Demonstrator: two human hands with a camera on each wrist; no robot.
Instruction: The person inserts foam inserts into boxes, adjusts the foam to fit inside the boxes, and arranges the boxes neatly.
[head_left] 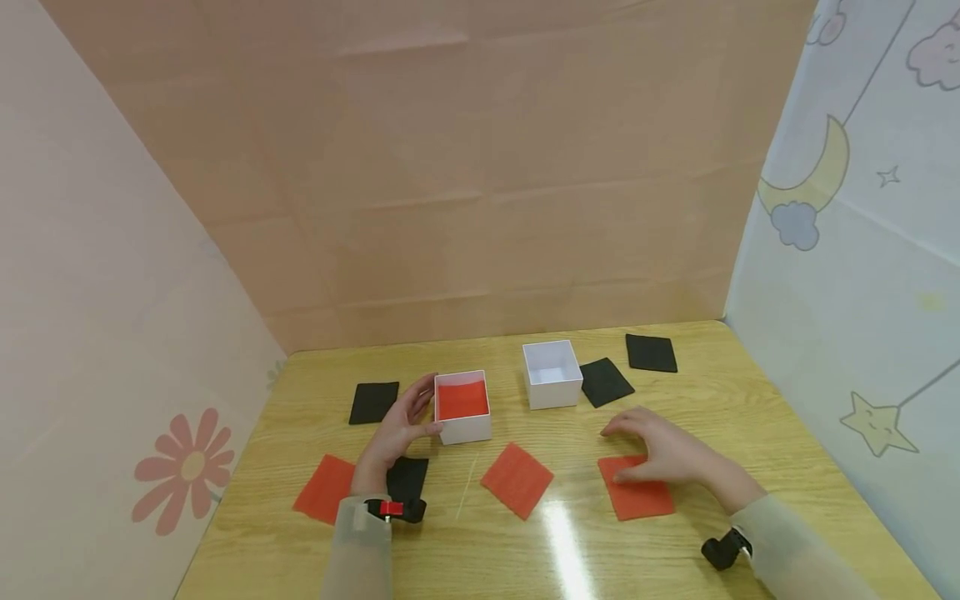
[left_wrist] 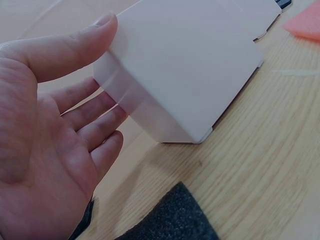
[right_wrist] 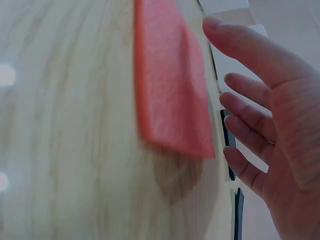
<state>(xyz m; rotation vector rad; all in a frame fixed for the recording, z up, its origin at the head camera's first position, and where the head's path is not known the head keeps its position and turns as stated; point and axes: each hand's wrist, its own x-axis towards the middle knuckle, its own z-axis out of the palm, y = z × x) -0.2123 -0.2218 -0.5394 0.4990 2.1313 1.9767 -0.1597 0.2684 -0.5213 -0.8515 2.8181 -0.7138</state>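
Note:
At the side of a white box (head_left: pixel 465 430) is my left hand (head_left: pixel 399 427), its thumb by the near corner and its fingertips touching the left wall. A red square (head_left: pixel 462 400) lies inside that box. The left wrist view shows the fingers (left_wrist: pixel 102 127) relaxed against the box wall (left_wrist: pixel 185 65), not wrapped round it. My right hand (head_left: pixel 663 446) hovers over a red foam square (head_left: pixel 637 498) on the table. Seen from the right wrist, the thumb and fingers (right_wrist: pixel 245 112) are spread beside the red square (right_wrist: pixel 172 85), with nothing between them.
A second white box (head_left: pixel 553 392) stands right of the first. Black squares lie near it (head_left: pixel 606 382), at the back right (head_left: pixel 651 352), at the left (head_left: pixel 373 402) and below my left hand (head_left: pixel 407 479). Other red squares lie front centre (head_left: pixel 517 480) and left (head_left: pixel 327 490).

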